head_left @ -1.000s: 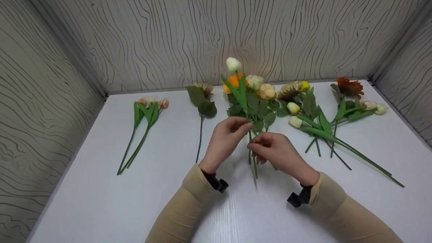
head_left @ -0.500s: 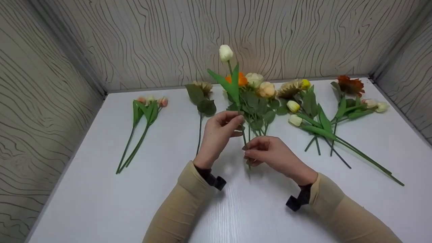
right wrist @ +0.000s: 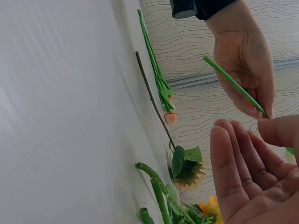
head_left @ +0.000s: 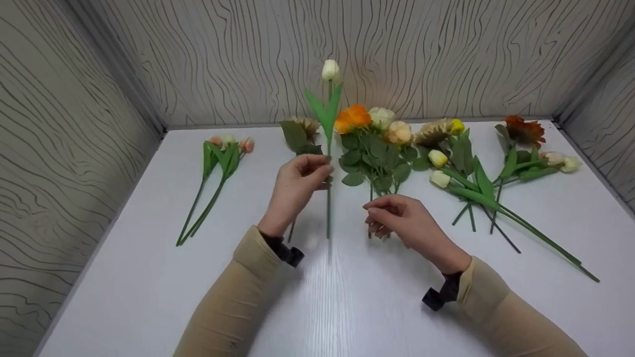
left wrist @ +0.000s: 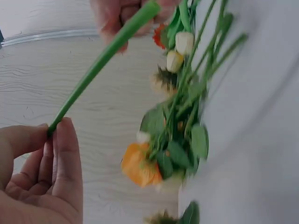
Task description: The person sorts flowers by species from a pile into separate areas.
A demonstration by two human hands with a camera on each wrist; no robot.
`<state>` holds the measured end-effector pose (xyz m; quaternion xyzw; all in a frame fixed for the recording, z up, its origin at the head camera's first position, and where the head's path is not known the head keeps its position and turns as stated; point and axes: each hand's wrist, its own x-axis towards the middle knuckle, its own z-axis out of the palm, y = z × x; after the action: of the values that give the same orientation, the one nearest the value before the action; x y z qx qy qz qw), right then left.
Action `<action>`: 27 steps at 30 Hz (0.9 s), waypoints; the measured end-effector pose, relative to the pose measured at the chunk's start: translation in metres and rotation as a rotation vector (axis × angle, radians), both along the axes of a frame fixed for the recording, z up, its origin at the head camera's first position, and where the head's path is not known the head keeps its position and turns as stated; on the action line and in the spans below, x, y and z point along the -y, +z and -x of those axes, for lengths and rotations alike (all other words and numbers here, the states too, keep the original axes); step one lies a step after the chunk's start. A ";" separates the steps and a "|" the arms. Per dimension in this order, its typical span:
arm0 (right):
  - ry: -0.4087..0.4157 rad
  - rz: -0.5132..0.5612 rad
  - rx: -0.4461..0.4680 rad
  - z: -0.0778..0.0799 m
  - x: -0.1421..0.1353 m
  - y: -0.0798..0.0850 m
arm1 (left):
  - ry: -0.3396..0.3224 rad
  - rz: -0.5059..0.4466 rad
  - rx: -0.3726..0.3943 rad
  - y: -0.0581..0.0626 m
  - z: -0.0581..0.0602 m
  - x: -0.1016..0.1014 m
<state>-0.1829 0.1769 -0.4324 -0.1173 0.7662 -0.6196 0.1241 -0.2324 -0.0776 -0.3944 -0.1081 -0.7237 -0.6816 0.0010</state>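
Observation:
My left hand [head_left: 297,186] pinches a white tulip [head_left: 330,70] by its green stem, between thumb and fingertips below the two leaves. The tulip stands upright over the table, its bare stem pointing down; that lower stem [left wrist: 100,60] crosses the left wrist view. To the right, my right hand [head_left: 409,218] holds nothing, its fingers [right wrist: 229,163] loosely extended in the right wrist view. Just beyond it lies a cluster of roses, with an orange bloom [head_left: 353,119], a cream one [head_left: 381,117] and a peach one [head_left: 399,133]; the hand partly hides their stems.
Pink and white tulips [head_left: 218,163] lie at the left of the white table [head_left: 124,277]. A sunflower [head_left: 295,135] lies partly behind the left hand. Rightward are yellow-white tulips [head_left: 438,158], another pale sunflower [head_left: 432,133] and a rust-coloured flower [head_left: 526,130]. A patterned wall [head_left: 238,64] stands behind.
My left hand has drawn the white tulip away from the roses, leftward and up, turning it upright. My right hand has let go of its stem and stays near the rose stems.

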 end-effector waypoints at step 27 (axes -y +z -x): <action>0.036 0.017 -0.010 0.003 -0.005 0.000 | 0.426 0.802 0.259 -0.036 0.026 0.239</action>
<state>-0.1854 0.1817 -0.4324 -0.1351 0.7593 -0.6232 0.1302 -0.2579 -0.3167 -0.4302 0.1369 -0.9301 -0.3408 0.0085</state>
